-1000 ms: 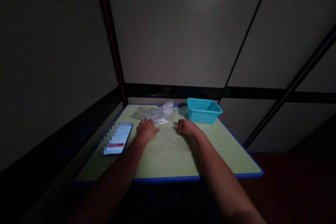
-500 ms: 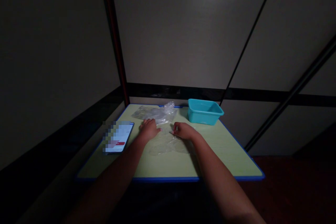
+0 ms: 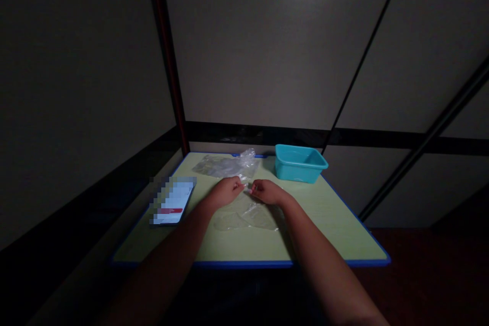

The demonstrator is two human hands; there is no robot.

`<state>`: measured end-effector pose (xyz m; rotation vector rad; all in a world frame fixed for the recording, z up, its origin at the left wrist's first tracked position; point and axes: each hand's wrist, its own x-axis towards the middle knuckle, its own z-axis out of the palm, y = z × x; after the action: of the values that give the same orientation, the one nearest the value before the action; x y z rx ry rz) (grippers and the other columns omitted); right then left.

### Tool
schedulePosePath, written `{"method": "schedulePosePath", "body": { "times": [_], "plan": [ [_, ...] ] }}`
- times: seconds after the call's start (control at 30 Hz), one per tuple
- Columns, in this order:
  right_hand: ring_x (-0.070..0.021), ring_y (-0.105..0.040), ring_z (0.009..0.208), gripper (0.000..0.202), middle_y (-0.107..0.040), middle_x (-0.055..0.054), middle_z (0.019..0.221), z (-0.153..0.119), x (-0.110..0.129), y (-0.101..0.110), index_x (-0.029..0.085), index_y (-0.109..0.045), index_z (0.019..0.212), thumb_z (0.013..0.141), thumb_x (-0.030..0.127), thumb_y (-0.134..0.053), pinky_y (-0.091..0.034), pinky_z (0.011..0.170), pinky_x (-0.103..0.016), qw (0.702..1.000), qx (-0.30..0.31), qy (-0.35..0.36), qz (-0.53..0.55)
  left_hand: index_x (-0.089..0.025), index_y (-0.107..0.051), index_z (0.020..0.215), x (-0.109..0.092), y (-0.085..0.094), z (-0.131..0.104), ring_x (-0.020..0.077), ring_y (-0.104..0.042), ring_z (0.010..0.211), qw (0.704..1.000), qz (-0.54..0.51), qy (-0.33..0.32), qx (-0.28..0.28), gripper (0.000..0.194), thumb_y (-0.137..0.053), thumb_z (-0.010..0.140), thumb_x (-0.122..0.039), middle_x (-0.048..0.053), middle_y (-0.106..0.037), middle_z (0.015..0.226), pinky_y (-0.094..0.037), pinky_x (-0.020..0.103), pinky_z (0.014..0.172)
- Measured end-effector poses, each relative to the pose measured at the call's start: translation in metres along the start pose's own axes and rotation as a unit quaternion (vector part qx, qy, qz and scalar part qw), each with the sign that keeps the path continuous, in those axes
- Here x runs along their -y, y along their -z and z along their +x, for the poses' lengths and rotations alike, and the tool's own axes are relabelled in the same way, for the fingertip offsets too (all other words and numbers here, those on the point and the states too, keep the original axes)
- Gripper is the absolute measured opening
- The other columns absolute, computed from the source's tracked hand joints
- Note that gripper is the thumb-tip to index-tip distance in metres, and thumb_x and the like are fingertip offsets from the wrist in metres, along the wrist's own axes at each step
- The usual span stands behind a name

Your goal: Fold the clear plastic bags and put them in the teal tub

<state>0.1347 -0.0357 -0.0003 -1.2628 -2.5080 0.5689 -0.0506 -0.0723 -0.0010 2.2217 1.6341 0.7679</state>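
Note:
A clear plastic bag (image 3: 248, 218) lies spread on the light green table, its far end between my two hands. My left hand (image 3: 229, 189) is closed in a pinch on the bag's far edge. Close beside it on the right, my right hand (image 3: 265, 191) also pinches that edge, with a small gap between the fingertips. Beyond both hands lies a second clear plastic bag (image 3: 225, 165), flat at the left and bunched up at its right end.
A turquoise basket (image 3: 300, 165) stands at the table's back right. A phone (image 3: 178, 202) with a lit, partly pixelated screen lies at the left. The table (image 3: 328, 234) has a blue rim, with walls behind and to the left.
My left hand has moved right, towards my right hand, and its spread fingers have closed on the bag. The near part of the bag has shifted slightly and shows more folds.

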Motion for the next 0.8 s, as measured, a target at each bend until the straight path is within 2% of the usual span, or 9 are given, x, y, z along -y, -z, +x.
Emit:
{"method": "schedulePosePath", "body": {
  "times": [0.1, 0.2, 0.33, 0.5, 0.6, 0.7, 0.8],
  "plan": [
    [-0.0096, -0.047, 0.058, 0.021, -0.06, -0.001, 0.066, 0.001, -0.004, 0.003, 0.015, -0.063, 0.081, 0.084, 0.032, -0.053, -0.029, 0.053, -0.02, 0.999, -0.035, -0.009, -0.02, -0.017, -0.056, 0.07, 0.003, -0.006, -0.002, 0.0141, -0.052, 0.059, 0.999, 0.006, -0.034, 0.031, 0.025, -0.049, 0.084, -0.036, -0.001, -0.057, 0.064, -0.033, 0.023, 0.053],
    [-0.0106, -0.047, 0.059, 0.024, -0.063, -0.003, 0.069, 0.002, -0.009, 0.005, 0.015, -0.064, 0.082, 0.084, 0.035, -0.051, -0.028, 0.053, -0.021, 0.997, -0.053, -0.02, -0.055, -0.017, -0.054, 0.065, 0.005, -0.007, -0.002, 0.0139, -0.048, 0.058, 0.996, 0.053, -0.057, 0.033, 0.028, -0.048, 0.084, -0.037, 0.0, -0.055, 0.062, -0.029, 0.024, 0.052],
    [-0.0134, -0.054, 0.066, 0.027, -0.067, -0.007, 0.08, 0.002, -0.013, 0.007, 0.016, -0.066, 0.086, 0.085, 0.038, -0.051, -0.03, 0.055, -0.022, 0.992, -0.016, -0.059, -0.111, -0.018, -0.055, 0.065, 0.003, -0.006, -0.003, 0.0141, -0.048, 0.057, 0.994, 0.073, -0.073, 0.035, 0.03, -0.047, 0.085, -0.04, 0.0, -0.055, 0.062, -0.028, 0.024, 0.052],
    [-0.0162, -0.059, 0.074, 0.029, -0.069, -0.011, 0.088, 0.001, -0.015, 0.011, 0.015, -0.066, 0.09, 0.088, 0.038, -0.048, -0.033, 0.058, -0.023, 0.987, -0.001, -0.095, -0.131, -0.018, -0.058, 0.069, -0.002, -0.004, -0.007, 0.0161, -0.051, 0.06, 0.989, 0.099, -0.051, 0.093, 0.03, -0.053, 0.08, -0.046, 0.001, -0.059, 0.066, -0.03, 0.024, 0.054],
    [-0.0163, -0.06, 0.075, 0.031, -0.069, -0.011, 0.089, -0.001, -0.014, 0.013, 0.015, -0.065, 0.093, 0.089, 0.038, -0.044, -0.034, 0.058, -0.023, 0.985, 0.001, -0.11, -0.131, -0.019, -0.059, 0.071, -0.004, -0.003, -0.009, 0.0179, -0.053, 0.063, 0.987, 0.115, -0.05, 0.104, 0.034, -0.053, 0.078, -0.052, 0.003, -0.06, 0.069, -0.031, 0.025, 0.055],
    [-0.0178, -0.061, 0.08, 0.032, -0.069, -0.012, 0.093, -0.001, -0.015, 0.015, 0.015, -0.065, 0.095, 0.09, 0.037, -0.042, -0.036, 0.059, -0.023, 0.982, -0.003, -0.13, -0.137, -0.019, -0.058, 0.071, -0.006, -0.001, -0.009, 0.0198, -0.053, 0.066, 0.986, 0.124, -0.061, 0.09, 0.035, -0.055, 0.076, -0.054, 0.004, -0.06, 0.072, -0.034, 0.027, 0.058],
    [-0.0202, -0.062, 0.085, 0.032, -0.068, -0.014, 0.1, 0.0, -0.016, 0.015, 0.014, -0.065, 0.098, 0.09, 0.034, -0.041, -0.037, 0.062, -0.024, 0.977, -0.015, -0.157, -0.146, -0.019, -0.056, 0.07, -0.009, 0.0, -0.006, 0.0202, -0.054, 0.073, 0.991, 0.113, -0.066, 0.038, 0.029, -0.056, 0.079, -0.047, 0.004, -0.058, 0.074, -0.037, 0.028, 0.064]
  ]
}}
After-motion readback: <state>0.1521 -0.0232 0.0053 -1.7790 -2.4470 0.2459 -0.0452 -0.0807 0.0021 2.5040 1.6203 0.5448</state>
